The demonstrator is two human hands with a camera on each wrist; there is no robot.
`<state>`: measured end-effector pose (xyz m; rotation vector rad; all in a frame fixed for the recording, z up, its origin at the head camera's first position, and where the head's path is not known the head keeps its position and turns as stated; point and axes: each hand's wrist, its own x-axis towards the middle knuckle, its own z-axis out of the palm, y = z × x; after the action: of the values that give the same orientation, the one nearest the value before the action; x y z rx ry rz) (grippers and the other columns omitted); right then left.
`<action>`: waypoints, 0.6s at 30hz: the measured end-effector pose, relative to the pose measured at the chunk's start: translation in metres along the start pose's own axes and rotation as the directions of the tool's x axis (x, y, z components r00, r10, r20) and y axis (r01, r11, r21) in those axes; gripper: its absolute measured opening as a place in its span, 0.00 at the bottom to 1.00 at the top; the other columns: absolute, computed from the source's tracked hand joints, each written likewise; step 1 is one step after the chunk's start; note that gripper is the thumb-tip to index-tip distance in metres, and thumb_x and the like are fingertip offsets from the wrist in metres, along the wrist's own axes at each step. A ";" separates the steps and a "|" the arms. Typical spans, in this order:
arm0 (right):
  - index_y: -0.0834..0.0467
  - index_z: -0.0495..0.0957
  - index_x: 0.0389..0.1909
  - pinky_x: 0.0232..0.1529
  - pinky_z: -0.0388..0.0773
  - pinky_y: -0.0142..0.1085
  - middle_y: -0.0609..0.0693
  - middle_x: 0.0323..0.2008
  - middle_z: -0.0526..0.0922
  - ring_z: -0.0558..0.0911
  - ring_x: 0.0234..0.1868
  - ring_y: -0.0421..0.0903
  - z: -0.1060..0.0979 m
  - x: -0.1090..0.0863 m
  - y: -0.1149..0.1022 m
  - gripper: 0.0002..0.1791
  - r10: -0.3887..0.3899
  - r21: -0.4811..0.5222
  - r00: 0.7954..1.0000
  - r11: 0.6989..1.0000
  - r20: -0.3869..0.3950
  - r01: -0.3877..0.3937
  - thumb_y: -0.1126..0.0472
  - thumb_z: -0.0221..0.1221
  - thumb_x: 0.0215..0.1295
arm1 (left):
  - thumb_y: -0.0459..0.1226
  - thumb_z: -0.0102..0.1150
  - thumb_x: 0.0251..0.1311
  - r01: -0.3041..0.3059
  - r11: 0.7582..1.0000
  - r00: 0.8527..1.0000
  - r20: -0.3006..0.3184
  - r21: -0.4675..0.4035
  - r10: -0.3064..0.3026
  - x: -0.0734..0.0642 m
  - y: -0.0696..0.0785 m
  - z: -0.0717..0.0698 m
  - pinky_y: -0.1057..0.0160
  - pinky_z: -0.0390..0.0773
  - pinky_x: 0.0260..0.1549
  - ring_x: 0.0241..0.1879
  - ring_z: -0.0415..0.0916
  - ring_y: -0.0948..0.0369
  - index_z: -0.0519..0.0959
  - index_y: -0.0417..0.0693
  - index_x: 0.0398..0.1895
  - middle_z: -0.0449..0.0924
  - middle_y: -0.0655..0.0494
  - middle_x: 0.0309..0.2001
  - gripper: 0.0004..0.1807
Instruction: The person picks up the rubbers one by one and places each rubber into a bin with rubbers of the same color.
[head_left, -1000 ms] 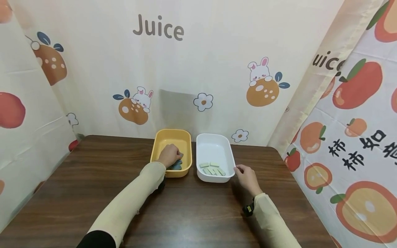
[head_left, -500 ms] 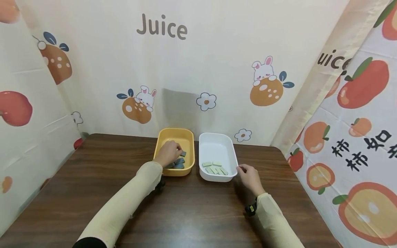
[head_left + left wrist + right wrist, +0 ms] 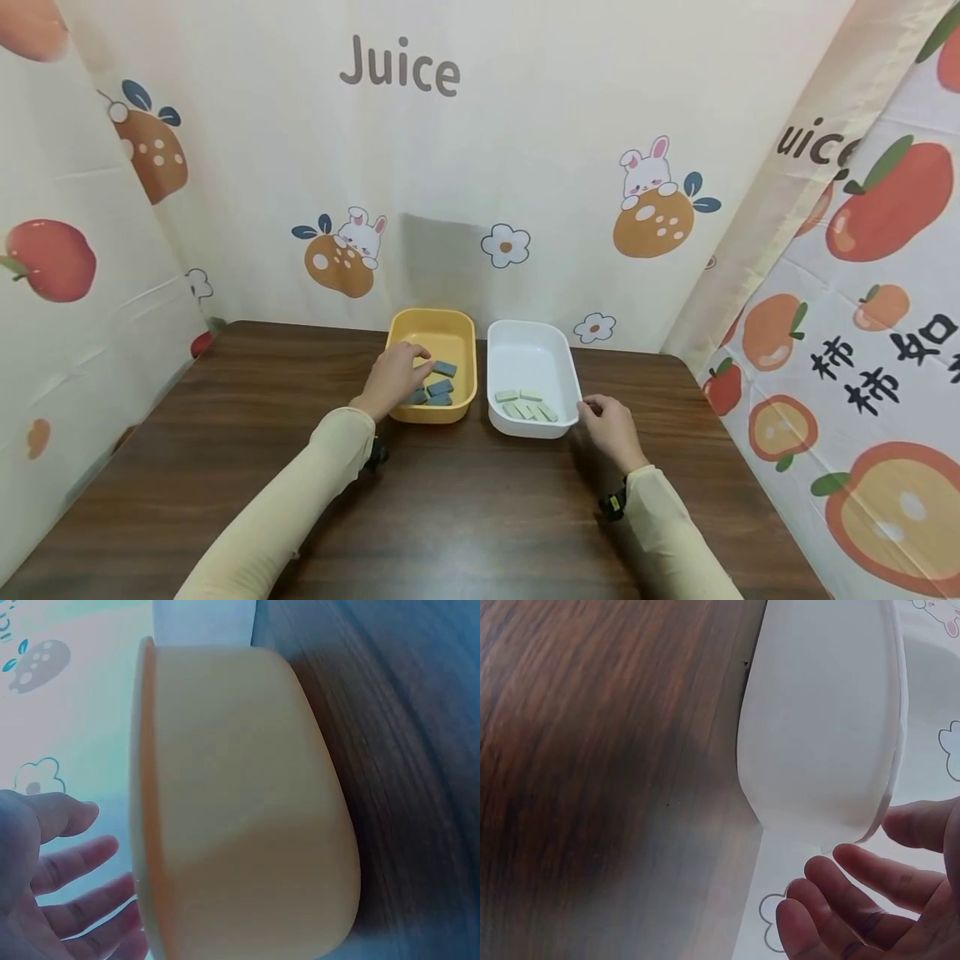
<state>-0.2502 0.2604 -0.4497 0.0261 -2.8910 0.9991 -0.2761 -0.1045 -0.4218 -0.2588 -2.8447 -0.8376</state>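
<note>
A yellow plastic bin [image 3: 470, 367] stands at the back of the table, with several small blue-grey rectangular blocks [image 3: 445, 367] on its floor. My left hand [image 3: 396, 375] hovers over its left part, fingers loosely bent and nothing between them; it hides some of the bin's inside. To the right is a white plastic bin [image 3: 528, 358] holding several pale green flat blocks [image 3: 531, 394] near its front. With thumb and fingertips, my right hand [image 3: 611, 429] holds the white bin's right rim near the front corner, as the right wrist view [image 3: 900, 885] shows closely.
The two bins stand side by side with a narrow gap on the dark wooden table [image 3: 465, 508]. Behind them hangs a printed curtain [image 3: 525, 167], and more printed cloth [image 3: 862, 333] closes off the right side.
My left hand has moved back and leftward from the blue-grey blocks, and its fingers have loosened, uncovering more of them. The right hand keeps its place at the white bin. The head view has shifted slightly.
</note>
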 end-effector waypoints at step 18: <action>0.68 0.74 0.58 0.55 0.70 0.59 0.70 0.53 0.75 0.73 0.55 0.66 -0.001 -0.009 -0.030 0.27 -0.211 -0.168 0.964 0.968 -0.159 0.185 0.49 0.55 0.70 | 0.59 0.50 0.66 -0.024 0.990 0.999 0.038 0.140 0.018 -0.036 0.007 -0.023 0.34 0.56 0.67 0.72 0.53 0.37 0.61 0.43 0.73 0.57 0.36 0.73 0.41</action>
<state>-0.2396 0.2373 -0.4318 0.2034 -2.7279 0.7068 -0.2370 -0.1157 -0.4069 -0.2878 -2.9129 -0.6315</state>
